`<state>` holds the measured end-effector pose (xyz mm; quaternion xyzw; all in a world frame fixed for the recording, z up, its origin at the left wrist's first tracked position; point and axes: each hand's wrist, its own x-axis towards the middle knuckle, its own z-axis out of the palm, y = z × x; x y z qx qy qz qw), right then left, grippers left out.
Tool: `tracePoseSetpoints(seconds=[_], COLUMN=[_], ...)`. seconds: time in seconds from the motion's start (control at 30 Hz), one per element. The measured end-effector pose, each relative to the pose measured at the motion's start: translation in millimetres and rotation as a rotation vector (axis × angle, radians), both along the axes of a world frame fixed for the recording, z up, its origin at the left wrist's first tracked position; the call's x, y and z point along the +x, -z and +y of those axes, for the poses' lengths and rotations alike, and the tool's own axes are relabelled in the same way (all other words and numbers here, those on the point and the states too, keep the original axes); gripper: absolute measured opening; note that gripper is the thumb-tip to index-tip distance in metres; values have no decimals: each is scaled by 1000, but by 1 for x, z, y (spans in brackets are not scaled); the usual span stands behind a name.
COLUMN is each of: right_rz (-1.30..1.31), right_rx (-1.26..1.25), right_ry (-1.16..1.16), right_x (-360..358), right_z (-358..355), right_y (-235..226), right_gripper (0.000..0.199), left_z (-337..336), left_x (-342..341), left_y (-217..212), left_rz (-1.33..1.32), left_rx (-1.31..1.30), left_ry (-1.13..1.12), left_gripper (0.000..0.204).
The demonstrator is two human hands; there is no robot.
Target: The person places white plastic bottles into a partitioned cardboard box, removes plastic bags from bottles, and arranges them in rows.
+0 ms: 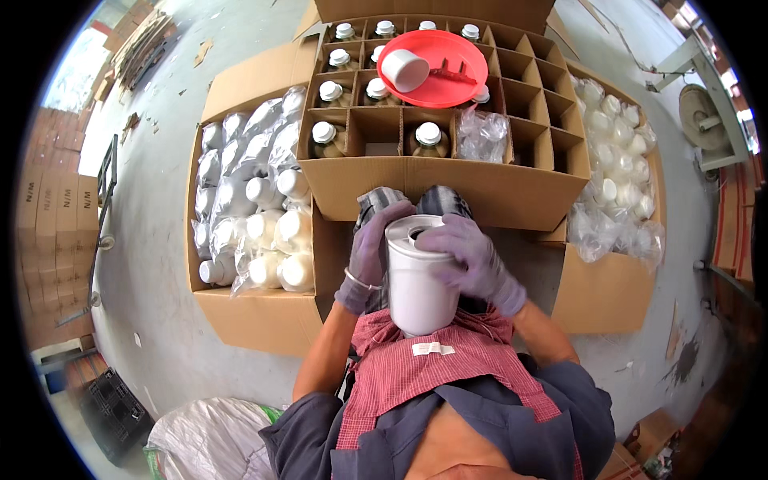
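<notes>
A white cylindrical canister (422,298) with a round opening in its top stands upright in front of my lap. My left hand (371,258), in a purple-grey glove, is wrapped round its left side. My right hand (480,264), gloved alike, grips the canister's upper right side, with fingers over the rim beside the opening. Just beyond, a divided cardboard carton (448,180) holds several bottles with white caps, such as the front bottle (429,138). Across its dividers lies a red round tray (424,44), bearing a white cup (405,70) and a small red piece (454,74).
To my left, an open carton (240,316) contains several white bottles (294,230), many bagged in clear plastic. At right, another carton (604,292) holds plastic-wrapped white items (616,160). Crumpled clear plastic (482,134) fills a divider cell. A white sack (212,440) lies at lower left.
</notes>
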<state>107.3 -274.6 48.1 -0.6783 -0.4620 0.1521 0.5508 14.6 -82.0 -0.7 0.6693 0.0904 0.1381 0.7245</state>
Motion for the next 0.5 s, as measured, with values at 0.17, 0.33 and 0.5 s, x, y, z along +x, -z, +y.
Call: tracePoseSetpoints(seconds=[0.17, 0.33, 0.5], right_rz=[-210, 112, -96], right_rx=[62, -37, 27], right_ry=[-16, 227, -290], right_x=[-10, 43, 34], right_z=[-6, -63, -20], right_y=[6, 38, -6], right_gripper=[25, 24, 22], left_z=[-4, 19, -1], left_x=[18, -15, -6], left_y=[5, 20, -34], left_rz=[-21, -345, 62], left_rx=[-84, -497, 120], left_ry=[196, 149, 57], left_gripper=[37, 49, 44])
